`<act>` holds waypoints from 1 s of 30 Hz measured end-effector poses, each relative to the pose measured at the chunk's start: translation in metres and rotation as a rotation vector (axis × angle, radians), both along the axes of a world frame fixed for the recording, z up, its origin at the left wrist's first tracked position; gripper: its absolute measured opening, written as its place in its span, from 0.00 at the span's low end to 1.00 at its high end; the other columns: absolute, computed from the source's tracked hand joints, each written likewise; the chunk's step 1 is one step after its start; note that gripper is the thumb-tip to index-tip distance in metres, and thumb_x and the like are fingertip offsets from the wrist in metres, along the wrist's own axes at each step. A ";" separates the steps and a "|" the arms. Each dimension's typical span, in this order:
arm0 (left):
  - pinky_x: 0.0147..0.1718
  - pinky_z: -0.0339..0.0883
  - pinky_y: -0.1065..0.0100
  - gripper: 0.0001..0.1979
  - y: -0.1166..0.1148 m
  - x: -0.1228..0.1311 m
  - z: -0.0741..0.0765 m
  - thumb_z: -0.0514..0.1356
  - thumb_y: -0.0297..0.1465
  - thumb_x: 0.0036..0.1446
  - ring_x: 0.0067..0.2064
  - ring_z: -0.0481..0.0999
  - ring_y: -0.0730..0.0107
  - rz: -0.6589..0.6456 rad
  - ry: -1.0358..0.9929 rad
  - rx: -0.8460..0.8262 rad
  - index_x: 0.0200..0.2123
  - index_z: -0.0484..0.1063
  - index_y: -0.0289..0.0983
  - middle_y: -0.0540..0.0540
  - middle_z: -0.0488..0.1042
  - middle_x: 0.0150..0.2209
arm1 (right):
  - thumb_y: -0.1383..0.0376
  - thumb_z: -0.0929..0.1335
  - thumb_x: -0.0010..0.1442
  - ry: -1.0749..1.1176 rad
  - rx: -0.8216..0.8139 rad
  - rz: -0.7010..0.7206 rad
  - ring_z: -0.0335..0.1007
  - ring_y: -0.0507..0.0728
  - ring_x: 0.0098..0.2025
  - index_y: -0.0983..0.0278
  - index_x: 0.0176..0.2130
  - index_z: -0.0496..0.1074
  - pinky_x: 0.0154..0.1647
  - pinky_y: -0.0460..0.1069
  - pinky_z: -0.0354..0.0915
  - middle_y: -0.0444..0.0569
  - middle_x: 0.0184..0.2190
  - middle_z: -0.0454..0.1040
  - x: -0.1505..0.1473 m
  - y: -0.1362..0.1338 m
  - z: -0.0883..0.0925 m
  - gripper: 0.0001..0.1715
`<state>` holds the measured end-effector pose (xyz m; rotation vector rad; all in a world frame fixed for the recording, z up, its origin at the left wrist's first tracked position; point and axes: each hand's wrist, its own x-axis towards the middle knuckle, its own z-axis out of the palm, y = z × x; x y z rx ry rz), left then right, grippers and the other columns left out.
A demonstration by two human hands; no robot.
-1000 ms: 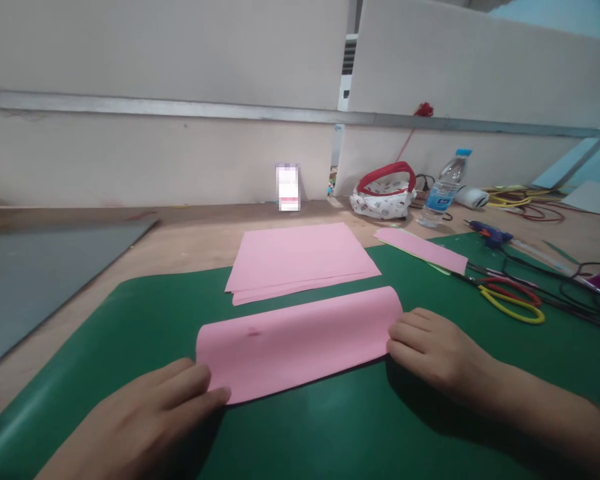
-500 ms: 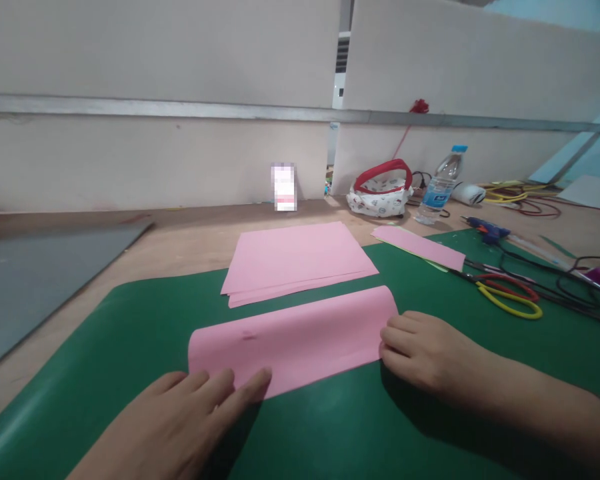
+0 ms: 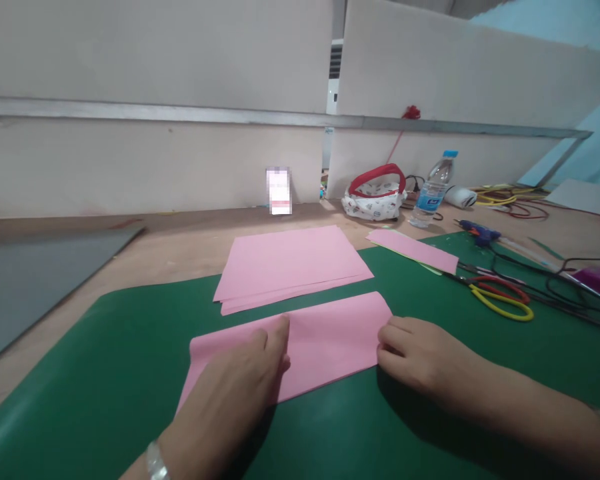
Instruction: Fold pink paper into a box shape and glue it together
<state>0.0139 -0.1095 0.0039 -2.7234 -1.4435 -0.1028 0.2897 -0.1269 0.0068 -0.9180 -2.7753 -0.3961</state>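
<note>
- Across the desk point(image 3: 180, 243), a green mat point(image 3: 130, 353) was spread, presumably so that a smooth surface was given to the paper; at the far left, a grey board point(image 3: 40, 273) was laid apart from it.
- Partly on the mat's far edge, a stack of pink sheets point(image 3: 290, 260) was placed, probably so that it was left within reach.
- Just nearer, on the mat, the folded pink sheet point(image 3: 330, 340) was laid slightly slantwise.
- Over its left half, the left hand point(image 3: 235, 380) was spread, its grip open; one fingertip was rested at the fold, seemingly so that it was kept flat.
- At its right end, the right hand point(image 3: 420, 353) was placed, its grip closed on the edge, likely so that slipping was prevented.
- Near the wall, a pouch point(image 3: 373, 205) and a bottle point(image 3: 430, 198) were set well clear.
- Toward the right, pink strips point(image 3: 415, 252), scissors point(image 3: 475, 289) and a glue gun point(image 3: 480, 232) were clustered; by these, sideways room was limited.
</note>
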 end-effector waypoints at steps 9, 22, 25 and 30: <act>0.48 0.69 0.54 0.25 0.001 0.002 -0.009 0.44 0.19 0.57 0.52 0.71 0.55 -0.189 0.027 0.095 0.57 0.61 0.33 0.37 0.71 0.53 | 0.81 0.60 0.54 0.005 0.008 -0.007 0.54 0.54 0.28 0.66 0.26 0.65 0.28 0.49 0.48 0.49 0.25 0.64 -0.002 -0.004 0.001 0.14; 0.55 0.56 0.39 0.24 0.012 -0.013 -0.019 0.46 0.42 0.64 0.65 0.51 0.47 -0.193 -0.063 0.021 0.62 0.44 0.59 0.45 0.47 0.67 | 0.77 0.62 0.54 -0.117 -0.329 -0.258 0.66 0.56 0.28 0.66 0.45 0.67 0.24 0.48 0.50 0.49 0.30 0.72 -0.039 0.003 0.022 0.18; 0.55 0.58 0.41 0.26 0.013 -0.015 -0.027 0.47 0.40 0.64 0.64 0.52 0.48 -0.230 -0.059 0.121 0.64 0.43 0.53 0.43 0.49 0.66 | 0.74 0.62 0.55 -0.119 -0.337 -0.281 0.71 0.59 0.30 0.69 0.52 0.64 0.24 0.49 0.55 0.52 0.32 0.76 -0.068 0.018 0.022 0.24; 0.52 0.63 0.47 0.31 0.016 -0.016 -0.037 0.48 0.43 0.62 0.62 0.60 0.46 -0.264 -0.005 0.389 0.60 0.57 0.26 0.30 0.57 0.62 | 0.72 0.63 0.55 -0.235 -0.308 -0.304 0.74 0.61 0.26 0.75 0.61 0.54 0.19 0.49 0.57 0.58 0.31 0.78 -0.099 0.035 0.026 0.35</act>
